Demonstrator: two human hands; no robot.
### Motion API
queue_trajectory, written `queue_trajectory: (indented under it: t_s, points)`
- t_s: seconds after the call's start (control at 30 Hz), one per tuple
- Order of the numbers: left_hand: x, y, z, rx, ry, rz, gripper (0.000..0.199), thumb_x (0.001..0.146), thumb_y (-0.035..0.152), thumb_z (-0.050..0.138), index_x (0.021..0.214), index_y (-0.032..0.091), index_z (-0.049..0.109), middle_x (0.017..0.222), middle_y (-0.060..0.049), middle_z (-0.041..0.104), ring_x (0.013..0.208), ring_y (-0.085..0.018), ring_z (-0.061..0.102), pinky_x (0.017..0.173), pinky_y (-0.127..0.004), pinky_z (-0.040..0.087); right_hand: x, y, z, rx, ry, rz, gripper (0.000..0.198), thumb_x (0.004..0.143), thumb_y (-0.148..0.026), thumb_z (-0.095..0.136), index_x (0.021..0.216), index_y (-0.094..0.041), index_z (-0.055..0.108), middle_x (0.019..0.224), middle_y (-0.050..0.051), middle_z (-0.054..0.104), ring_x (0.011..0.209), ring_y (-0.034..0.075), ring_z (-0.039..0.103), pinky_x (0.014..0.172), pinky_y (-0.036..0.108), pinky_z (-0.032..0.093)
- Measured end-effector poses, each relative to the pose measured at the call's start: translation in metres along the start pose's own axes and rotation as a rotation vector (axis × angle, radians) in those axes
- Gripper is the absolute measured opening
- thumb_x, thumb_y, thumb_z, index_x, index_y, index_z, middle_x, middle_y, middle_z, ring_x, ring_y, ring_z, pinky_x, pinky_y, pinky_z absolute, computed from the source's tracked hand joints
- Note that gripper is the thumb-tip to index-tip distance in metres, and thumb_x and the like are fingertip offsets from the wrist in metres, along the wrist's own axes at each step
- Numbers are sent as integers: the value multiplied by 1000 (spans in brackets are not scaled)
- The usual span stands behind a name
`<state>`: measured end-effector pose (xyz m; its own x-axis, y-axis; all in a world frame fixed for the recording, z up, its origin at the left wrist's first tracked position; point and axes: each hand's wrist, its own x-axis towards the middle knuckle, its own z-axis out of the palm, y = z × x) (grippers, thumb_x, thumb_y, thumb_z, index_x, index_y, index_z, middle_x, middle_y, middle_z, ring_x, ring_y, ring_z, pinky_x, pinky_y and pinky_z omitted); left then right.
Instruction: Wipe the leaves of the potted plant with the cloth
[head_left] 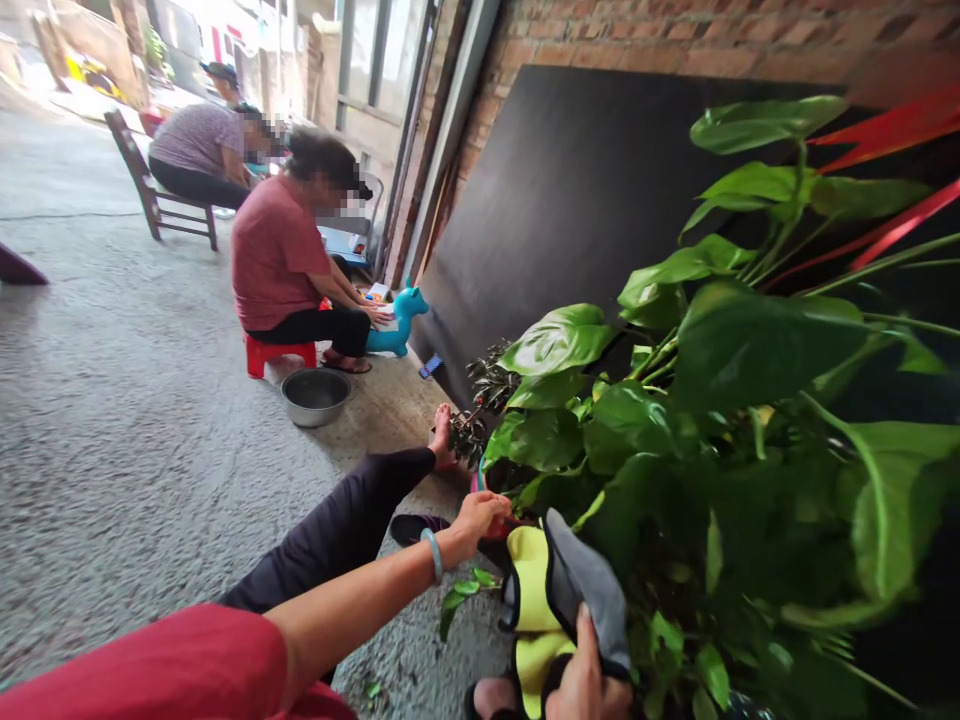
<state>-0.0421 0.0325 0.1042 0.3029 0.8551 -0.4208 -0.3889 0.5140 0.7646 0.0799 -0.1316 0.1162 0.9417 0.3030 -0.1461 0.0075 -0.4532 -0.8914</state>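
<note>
Here, yellow-grey cloth (559, 590) in right hand (589, 680), beside left hand (480, 520).

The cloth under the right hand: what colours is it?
Yellow with a grey side and dark edging; the cloth shows best in the head view, the only one.

Daylight poured in from the far left, where the street (112, 60) was washed out to glare. The near right lay dimmer, the leaves (750, 340) casting deep shade. Edges bent with wide-angle distortion; the nearest leaves and sleeve (150, 665) were soft.
</note>
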Motion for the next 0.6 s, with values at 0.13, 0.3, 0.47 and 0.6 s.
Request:
queue_trajectory:
  t_s: [0.13, 0.3, 0.47, 0.6]
  points:
    - [-9, -6, 8, 40, -91, -36, 32, 67, 36, 79, 90, 16, 69, 69, 1, 63, 59, -9, 54, 57, -21, 40, -17, -19, -1, 22, -45, -282, 83, 59, -80, 67, 110, -15, 68, 119, 21, 67, 114, 42, 58, 97, 50, 44]
    - [-29, -13, 14, -78, -351, -184, 26, 72, 42, 74, 78, 17, 71, 79, -5, 70, 77, -17, 64, 75, -26, 50, -35, -11, 14, 55, -361, -484, 75, 60, -74, 68, 107, -15, 68, 112, 18, 70, 106, 37, 64, 92, 45, 49]
    - [-33, -25, 18, -147, -435, -331, 26, 75, 43, 67, 67, 17, 70, 71, -8, 68, 68, -17, 63, 76, -27, 52, -33, 1, 15, 122, -419, -443, 74, 63, -69, 71, 112, -14, 66, 116, 16, 69, 111, 34, 62, 95, 41, 48]
    - [-22, -36, 17, -57, -403, -256, 25, 73, 44, 69, 66, 20, 68, 70, -7, 67, 66, -17, 61, 72, -28, 51, -30, 8, 9, 110, -356, -379, 75, 65, -69, 72, 114, -14, 65, 116, 16, 69, 110, 33, 62, 96, 40, 47]
